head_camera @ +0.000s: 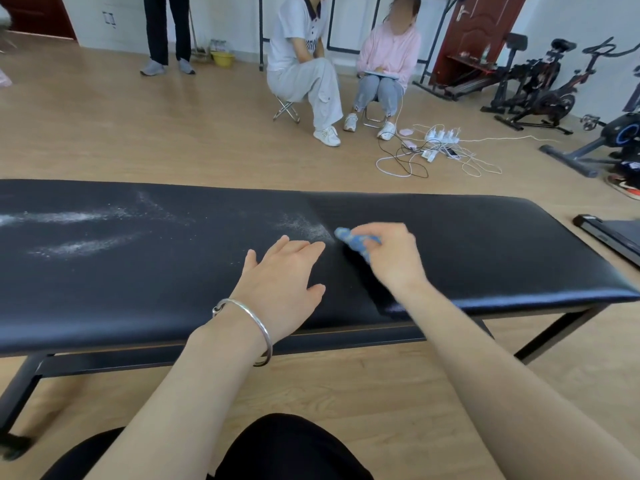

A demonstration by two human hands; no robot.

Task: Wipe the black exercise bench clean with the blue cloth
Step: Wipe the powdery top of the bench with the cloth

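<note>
Right hand [391,258] clenched on blue cloth [356,242]: soft, light, bunched; best gripped mid-wad. Left hand [284,278] released, flat on black table [485,244] near white powder [304,226].

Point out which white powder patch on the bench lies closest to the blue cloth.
The small powder patch at the bench's middle seam, just left of the blue cloth in the right hand. The other streaks lie far left.
</note>
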